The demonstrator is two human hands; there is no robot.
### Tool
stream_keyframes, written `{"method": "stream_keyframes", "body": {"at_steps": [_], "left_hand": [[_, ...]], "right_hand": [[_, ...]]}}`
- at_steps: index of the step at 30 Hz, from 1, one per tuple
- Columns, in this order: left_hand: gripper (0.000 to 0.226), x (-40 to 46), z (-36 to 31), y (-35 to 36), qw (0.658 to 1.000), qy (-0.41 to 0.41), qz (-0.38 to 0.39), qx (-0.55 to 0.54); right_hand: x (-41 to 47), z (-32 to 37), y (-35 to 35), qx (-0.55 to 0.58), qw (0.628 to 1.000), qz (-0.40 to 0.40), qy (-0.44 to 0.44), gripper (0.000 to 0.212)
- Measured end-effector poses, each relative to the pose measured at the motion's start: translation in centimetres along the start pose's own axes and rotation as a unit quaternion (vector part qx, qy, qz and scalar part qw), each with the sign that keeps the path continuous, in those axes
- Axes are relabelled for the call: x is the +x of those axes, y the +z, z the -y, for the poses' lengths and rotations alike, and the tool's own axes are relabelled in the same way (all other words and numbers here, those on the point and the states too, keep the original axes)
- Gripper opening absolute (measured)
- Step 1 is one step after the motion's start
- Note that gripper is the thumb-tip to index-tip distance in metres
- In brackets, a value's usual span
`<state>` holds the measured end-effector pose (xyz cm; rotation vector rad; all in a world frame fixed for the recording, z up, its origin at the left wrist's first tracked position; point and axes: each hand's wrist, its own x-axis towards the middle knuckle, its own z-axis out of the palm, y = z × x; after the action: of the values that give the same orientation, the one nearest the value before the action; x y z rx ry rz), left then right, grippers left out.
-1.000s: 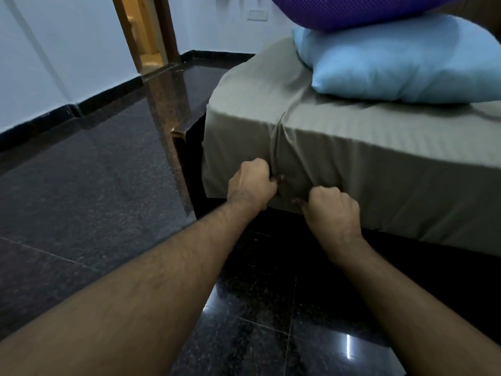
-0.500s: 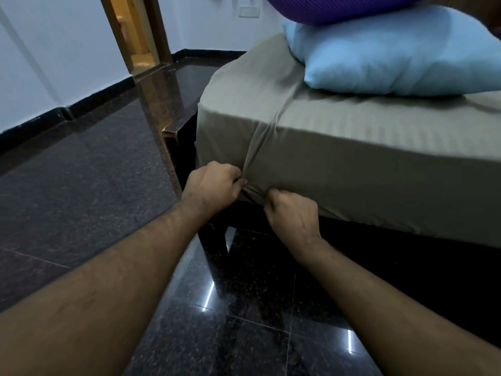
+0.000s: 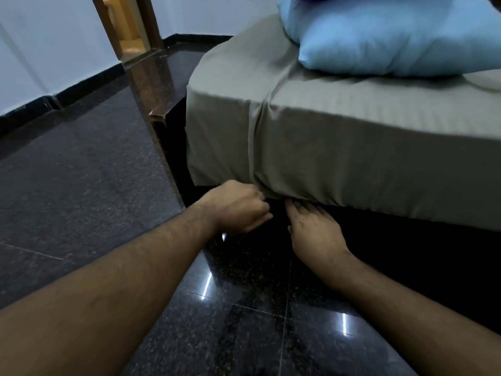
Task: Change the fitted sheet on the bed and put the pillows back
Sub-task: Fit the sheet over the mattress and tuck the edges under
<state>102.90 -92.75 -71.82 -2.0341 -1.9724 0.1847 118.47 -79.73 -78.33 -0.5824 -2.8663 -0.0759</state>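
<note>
1. Polished black granite floor (image 3: 81,164) and pale walls frame a bedroom where a person crouches at the corner of a bed (image 3: 173,137), a lit doorway (image 3: 127,31) behind.
2. At the mattress's lower edge, the left hand (image 3: 238,207) is curled into a fist against the hem; whether it actually grips cloth cannot be told from this angle.
3. Just beside it, the right hand (image 3: 314,229) lies with fingers extended and reaching under the mattress, apparently tucking the hem out of sight.
4. Covering the mattress, the grey-green fitted sheet (image 3: 352,137) shows a faint stripe weave. It lies taut along the side, with one gathered fold running from the top down to the hands.
5. On top, near the corner, a light blue pillow (image 3: 401,39) rests with a purple one barely visible above it, judged parked there while the corner is secured.
</note>
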Motion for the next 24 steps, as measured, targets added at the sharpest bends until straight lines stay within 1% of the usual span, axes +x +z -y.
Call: {"method": "stream_keyframes", "body": {"at_steps": [1,2,3,4,6,9,11,13,14,16,17,18,19,21,23,24], "left_hand": [[0.033,0.3,-0.3,0.4,0.998,0.060,-0.022,0.000],[0.025,0.7,-0.2,0.8,0.995,0.086,-0.045,-0.004],[0.022,1.4,-0.2,1.1,0.995,0.082,-0.054,-0.014],[0.027,1.9,-0.1,1.5,0.997,0.061,-0.051,-0.020],[0.045,2.5,-0.4,2.3,0.999,0.012,-0.031,0.002],[0.065,1.0,-0.3,4.2,0.999,-0.027,0.007,0.029],[0.064,-0.2,-0.1,5.0,0.999,-0.037,0.004,0.039],[0.051,-0.2,-0.2,5.0,0.998,-0.047,-0.006,0.040],[0.043,0.3,-0.2,4.5,0.997,-0.066,-0.006,0.028],[0.029,1.4,-0.2,3.1,0.994,-0.112,0.001,0.010],[0.024,1.7,-0.2,2.6,0.994,-0.112,-0.009,0.013],[0.024,1.9,-0.2,2.6,0.996,-0.084,-0.022,0.023],[0.029,2.1,-0.3,2.7,0.998,-0.039,-0.033,0.042],[0.038,3.2,-0.4,3.3,0.993,0.048,-0.069,0.088],[0.038,4.6,-0.6,3.9,0.983,0.088,-0.101,0.124],[0.036,5.0,-0.6,4.2,0.980,0.101,-0.104,0.139]], "right_hand": [[0.1,-0.2,0.5,-0.003,1.000,0.002,-0.003,0.061],[0.4,-0.4,0.8,0.010,1.000,0.008,-0.006,0.061],[0.8,-0.9,1.1,0.036,0.999,0.016,-0.008,0.061],[1.3,-1.2,1.2,0.062,0.998,0.030,-0.008,0.061],[2.0,-1.8,1.2,0.074,0.995,0.070,-0.020,0.063],[2.8,-2.4,0.9,0.068,0.993,0.097,-0.029,0.071],[3.3,-2.6,-0.1,0.100,0.988,0.118,-0.026,0.074],[3.3,-2.9,-1.4,0.103,0.986,0.125,-0.037,0.067],[2.7,-3.0,-1.8,0.087,0.989,0.113,-0.048,0.058],[1.1,-3.3,-2.8,0.051,0.995,0.074,-0.043,0.032],[0.3,-3.5,-3.3,0.040,0.997,0.058,-0.023,0.021],[-0.3,-3.8,-3.7,0.028,0.998,0.048,0.003,0.015],[-0.7,-4.3,-4.2,0.007,0.998,0.051,0.029,0.013],[-1.3,-5.4,-4.9,-0.036,0.994,0.075,0.065,0.015],[-1.9,-6.1,-5.1,-0.050,0.991,0.092,0.080,0.017],[-2.1,-6.3,-5.1,-0.047,0.991,0.093,0.084,0.018]]}}
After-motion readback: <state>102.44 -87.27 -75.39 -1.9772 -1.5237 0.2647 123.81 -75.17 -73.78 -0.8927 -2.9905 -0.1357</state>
